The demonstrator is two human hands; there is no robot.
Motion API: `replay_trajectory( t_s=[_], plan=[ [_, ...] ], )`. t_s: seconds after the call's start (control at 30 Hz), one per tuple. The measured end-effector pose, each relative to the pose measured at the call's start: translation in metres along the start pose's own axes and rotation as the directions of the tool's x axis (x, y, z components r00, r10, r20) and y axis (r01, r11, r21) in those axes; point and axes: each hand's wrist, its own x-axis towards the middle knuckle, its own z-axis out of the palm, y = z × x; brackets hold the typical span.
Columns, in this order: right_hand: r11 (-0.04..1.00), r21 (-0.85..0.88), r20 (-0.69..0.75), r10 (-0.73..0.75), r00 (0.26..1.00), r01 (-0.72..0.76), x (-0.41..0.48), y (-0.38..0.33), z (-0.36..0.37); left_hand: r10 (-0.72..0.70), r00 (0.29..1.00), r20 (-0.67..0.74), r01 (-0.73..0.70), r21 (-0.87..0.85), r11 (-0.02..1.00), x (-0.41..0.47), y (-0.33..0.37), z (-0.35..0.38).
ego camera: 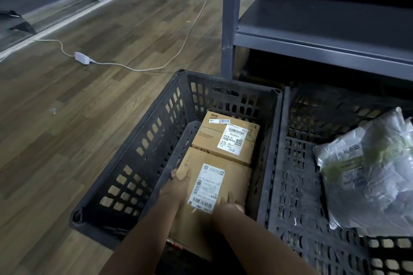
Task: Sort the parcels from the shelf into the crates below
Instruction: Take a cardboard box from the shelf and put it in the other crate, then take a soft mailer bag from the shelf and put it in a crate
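Two hands on one parcel, inside the black crate (134,163). The left hand (178,187) grips the near cardboard box (235,177) at its left edge, thumb on top. The right hand (230,202) grips its right edge, thumb on the top face beside the white label. The box is tilted, its far end low in the crate and its near end over the crate's near rim.

A second cardboard box (212,140) lies flat at the crate's far end, touching the held one.

Right of the crate, touching it: a second crate (297,185) holding a clear plastic mailer bag (368,185).

Beyond the crate: a grey metal shelf (324,20).

Left of the crate and further off, on the wood floor (67,129): a white power strip (82,58) with its cable (190,29).
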Motion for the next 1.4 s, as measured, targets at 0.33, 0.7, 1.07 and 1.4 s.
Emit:
replay_trajectory(
  t_s=[0.33,0.7,1.07,1.4],
  plan=[
    [0.928,-0.344,-0.052,-0.171,0.984,0.143,-0.033,0.001,-0.043,0.145,0.986,0.083,-0.157,0.160,0.975,-0.028,0.011,-0.025],
    [0.962,-0.034,-0.432,-0.259,0.864,0.272,-0.235,0.031,-0.225,0.300,0.944,-0.140,-0.280,0.147,0.949,-0.161,0.065,-0.241],
    [0.947,-0.080,-0.653,-0.285,0.702,0.310,-0.545,0.069,-0.396,0.454,0.819,-0.352,-0.405,0.205,0.891,-0.398,0.160,-0.492],
    [0.959,0.059,-0.868,-0.089,0.488,0.279,-0.787,0.176,-0.493,0.568,0.594,-0.569,-0.587,0.177,0.790,-0.591,0.264,-0.630]
  ],
)
